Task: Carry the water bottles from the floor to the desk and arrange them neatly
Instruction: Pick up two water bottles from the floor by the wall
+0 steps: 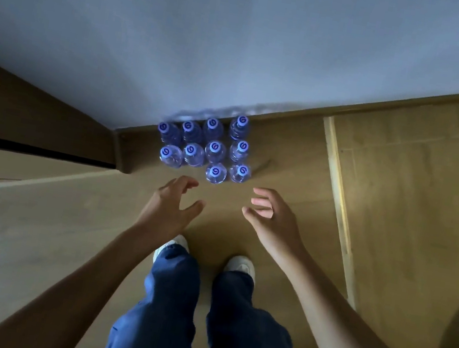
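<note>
Item 1, bottles (205,145): I count ten clear water bottles standing upright on the floor (284,167), grouped against the foot of the wall (244,39). Back row of four along the baseboard, a middle row of four, and two more at the front right. Each has a pale cap with a dark swirl mark, seen from above. The bottles stand close together, several touching their neighbours.

Item 2, left hand (171,206): empty, fingers spread and loosely bent, palm turned inward. It hangs in the air short of the group, nearest the front left bottle (170,155), and I see no contact with any bottle.

Item 3, right hand (271,215): empty, fingers relaxed and slightly curled, thumb apart, palm facing the left hand. It is near the two front bottles, closest to the front right one (240,172), not touching it.

Item 4, relation: both hands sit on the near side of the group, with a gap between them roughly in line with the front centre bottle (215,173).

Item 5, surroundings: wood-look floor; a wooden panel (417,190) at right; dark trim (29,146) at left. Below the hands, blue trousers (170,300) and white shoes (240,265), toes pointing toward the bottles.
</note>
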A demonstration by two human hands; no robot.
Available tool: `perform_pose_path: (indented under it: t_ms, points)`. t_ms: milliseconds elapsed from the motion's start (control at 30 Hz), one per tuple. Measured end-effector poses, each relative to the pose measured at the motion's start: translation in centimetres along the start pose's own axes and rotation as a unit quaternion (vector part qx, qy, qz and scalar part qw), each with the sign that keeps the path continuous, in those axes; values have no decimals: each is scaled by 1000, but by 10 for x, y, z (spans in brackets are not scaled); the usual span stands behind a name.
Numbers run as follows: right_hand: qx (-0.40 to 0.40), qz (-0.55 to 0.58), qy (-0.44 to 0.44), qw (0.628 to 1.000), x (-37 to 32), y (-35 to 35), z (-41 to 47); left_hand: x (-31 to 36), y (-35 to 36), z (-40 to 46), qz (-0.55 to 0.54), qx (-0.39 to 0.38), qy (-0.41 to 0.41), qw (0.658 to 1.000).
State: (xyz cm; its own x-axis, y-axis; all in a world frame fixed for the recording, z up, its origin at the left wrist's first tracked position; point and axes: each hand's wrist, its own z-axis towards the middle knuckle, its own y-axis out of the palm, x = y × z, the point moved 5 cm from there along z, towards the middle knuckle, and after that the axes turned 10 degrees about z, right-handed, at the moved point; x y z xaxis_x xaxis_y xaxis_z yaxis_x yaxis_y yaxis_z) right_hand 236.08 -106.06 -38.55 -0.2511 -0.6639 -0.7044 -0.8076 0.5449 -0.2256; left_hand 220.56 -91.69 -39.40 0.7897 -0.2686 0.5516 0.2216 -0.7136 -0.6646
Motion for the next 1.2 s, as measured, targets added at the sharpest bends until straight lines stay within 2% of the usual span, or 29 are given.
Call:
perform_pose_path:
  t_ms: [200, 367, 567, 900, 1067, 1200]
  points:
    - [6, -13, -29, 999, 79, 14, 109, -50, 79, 82, 40, 25, 63, 997]
    - [-25, -29, -83, 996, 125, 27, 194, -84, 132, 144, 43, 92, 90, 991]
    - [-64, -52, -146, 986, 172, 37, 263, -116, 184, 189, 36, 109, 126, 985]
    - [-16, -23, -291, 956, 189, 62, 293, -137, 224, 217, -43, 147, 142, 978]
    - [-19, 35, -288, 957, 191, 59, 292, -135, 228, 217, -47, 128, 177, 975]
    - [-39, 29, -259, 965, 188, 52, 282, -133, 219, 210, -82, 60, 153, 983]
